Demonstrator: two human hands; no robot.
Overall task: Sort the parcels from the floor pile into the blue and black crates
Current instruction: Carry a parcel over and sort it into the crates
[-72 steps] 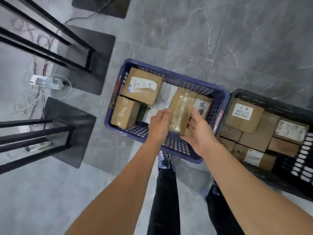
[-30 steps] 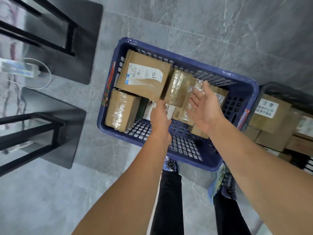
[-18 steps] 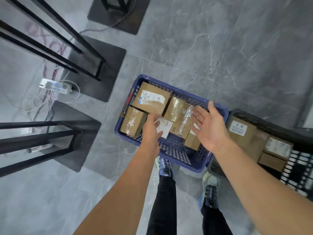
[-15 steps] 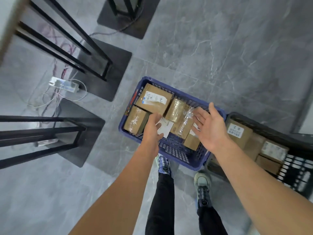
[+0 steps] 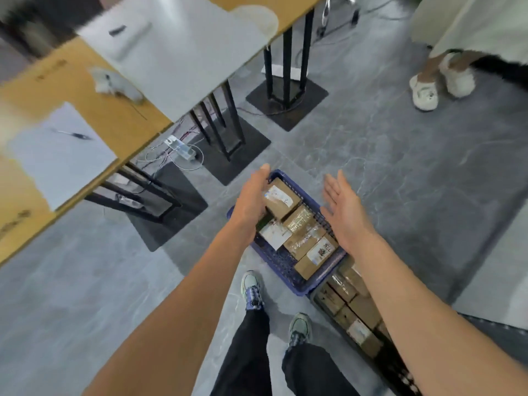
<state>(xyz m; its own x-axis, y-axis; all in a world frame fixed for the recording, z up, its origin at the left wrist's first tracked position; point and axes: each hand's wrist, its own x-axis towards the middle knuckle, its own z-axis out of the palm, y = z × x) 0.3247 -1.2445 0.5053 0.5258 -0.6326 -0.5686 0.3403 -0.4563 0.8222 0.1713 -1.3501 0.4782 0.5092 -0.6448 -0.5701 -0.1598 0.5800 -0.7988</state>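
One blue crate [image 5: 288, 277] and one black crate [image 5: 400, 374] are sitting side by side. Five parcels [image 5: 283, 200] are showing inside the blue crate. Two hands, the left hand [image 5: 251, 201] and the right hand [image 5: 343, 214], are hanging above the blue crate.

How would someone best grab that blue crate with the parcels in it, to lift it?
Probably two-handed, by the rim at the blue crate's two short ends, reaching in from outside each end. It is long, open-topped and loaded with parcels, so a one-sided grip would likely tip it. The left hand and right hand are open, holding nothing.
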